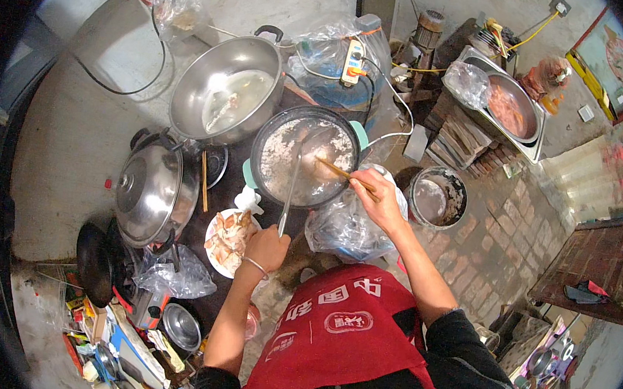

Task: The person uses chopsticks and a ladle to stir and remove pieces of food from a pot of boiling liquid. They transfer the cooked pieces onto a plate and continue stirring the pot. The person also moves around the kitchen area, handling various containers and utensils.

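Observation:
Before me stands a round electric cooking pot point(254, 159) with mint-green handles, full of cloudy, foamy liquid. My left hand point(267, 250) grips the metal handle of a long ladle point(289, 198), whose far end goes into the pot. In my right hand point(379, 196) is a pair of wooden chopsticks point(341, 172). Their tips touch a pale piece of food point(321, 158) at the liquid's surface. A white plate point(211, 237) heaped with pieces of cooked meat point(228, 235) lies just left of my left hand.
A large steel pot point(186, 100) with some liquid stands behind left, and a lidded steel pot point(148, 191) is nearer left. Another pair of chopsticks point(205, 181) lies beside it. A plugged power strip point(352, 64) sits behind the cooking pot. A bucket point(438, 199) is on the brick floor at right.

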A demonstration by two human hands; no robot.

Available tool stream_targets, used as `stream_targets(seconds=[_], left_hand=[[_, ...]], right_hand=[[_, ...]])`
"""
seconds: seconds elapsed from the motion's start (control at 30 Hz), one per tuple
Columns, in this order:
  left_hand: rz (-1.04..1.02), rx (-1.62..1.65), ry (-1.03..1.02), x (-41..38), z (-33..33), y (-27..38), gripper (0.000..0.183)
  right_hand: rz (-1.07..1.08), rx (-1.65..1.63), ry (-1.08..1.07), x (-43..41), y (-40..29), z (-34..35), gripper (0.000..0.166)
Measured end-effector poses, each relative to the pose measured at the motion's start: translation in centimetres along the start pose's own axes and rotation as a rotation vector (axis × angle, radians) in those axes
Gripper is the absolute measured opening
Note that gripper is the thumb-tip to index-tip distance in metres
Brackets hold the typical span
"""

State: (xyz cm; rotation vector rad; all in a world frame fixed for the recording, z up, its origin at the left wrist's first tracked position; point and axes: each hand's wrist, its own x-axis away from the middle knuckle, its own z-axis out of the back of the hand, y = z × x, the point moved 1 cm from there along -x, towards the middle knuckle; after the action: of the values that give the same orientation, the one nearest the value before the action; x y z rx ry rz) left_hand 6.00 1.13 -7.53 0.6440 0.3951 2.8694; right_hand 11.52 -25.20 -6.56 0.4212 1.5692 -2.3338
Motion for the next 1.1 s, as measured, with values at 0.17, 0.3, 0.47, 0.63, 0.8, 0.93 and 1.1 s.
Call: stream_targets(seconds=[0.17,0.3,0.47,0.63,0.8,0.93,1.1], left_hand=[[0.186,0.096,0.042,-0.6,3.4,2.5,0.037],[0.138,0.128,0.065,-1.1,3.4,1.2,0.036],[0.001,0.155,0.086,0.4,2.0,-0.5,0.036],[0.013,0.052,0.039,1.3,1.2,1.7,0.034],[0.13,0.101,0.042,1.0,-0.8,1.4,0.032],[0.088,0.078,0.016,0.4,-1.3,0.6,0.035],[0.044,0.239,0.024,1.7,1.4,1.3,0.035]], right_hand=[[0.001,0.003,0.018,0.2,0.3,0.1,0.01],[-0.021,0.013,0.028,0.4,1.0,-0.1,0.01],[-0.077,-0.062,0.095,0.4,0.8,-0.2,0.009],[0.045,-0.01,0.151,-0.8,0.2,-1.5,0.009],[-0.022,0.016,0.109,-0.6,1.0,-1.9,0.009],[-0.057,-0.003,0.108,-0.9,0.9,-1.7,0.009],[-0.159,-0.285,0.254,-1.0,2.0,-0.9,0.013]])
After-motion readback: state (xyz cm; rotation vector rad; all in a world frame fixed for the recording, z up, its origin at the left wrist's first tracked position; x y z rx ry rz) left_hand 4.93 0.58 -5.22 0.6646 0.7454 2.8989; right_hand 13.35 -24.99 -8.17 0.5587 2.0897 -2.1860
